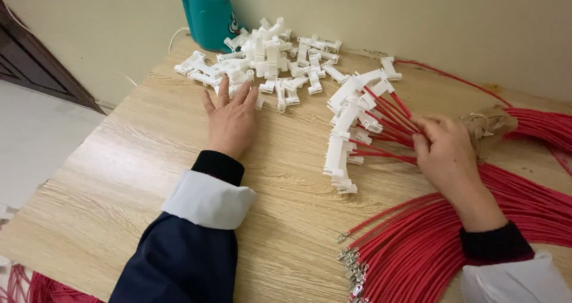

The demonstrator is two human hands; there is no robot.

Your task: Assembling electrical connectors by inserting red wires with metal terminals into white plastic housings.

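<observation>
White plastic connector housings [268, 56], loose, heaped at the far edge of the wooden table [143, 160] against the wall. Left hand [231, 119] lies flat on the tabletop, fingers spread, fingertips just touching the near edge of that heap; it grips nothing. The pile lies straight ahead of this hand, away from the person, and the left hand is plainly the nearer of the two.

Red wires [390, 115], a fanned bunch, each already ending in a white housing [345, 133]; their long axes run from the right hand out to the left and away, the fitted housings forming a ragged column between the two hands. Right hand [444, 151] closes around the gathered ends of this bunch, fingers pressed together over them.

Red wire bundle [453, 243], large, uncapped, lying under and beside the right forearm, with bare metal terminals [353, 272] pointing toward the near table edge. More red wire [545, 124] curls at the far right, next to a scrap of brown paper wrap [491, 124].

Teal pen holder [210, 14] stands behind the loose heap, by the wall. Nothing lies between the left hand and the loose housings.
</observation>
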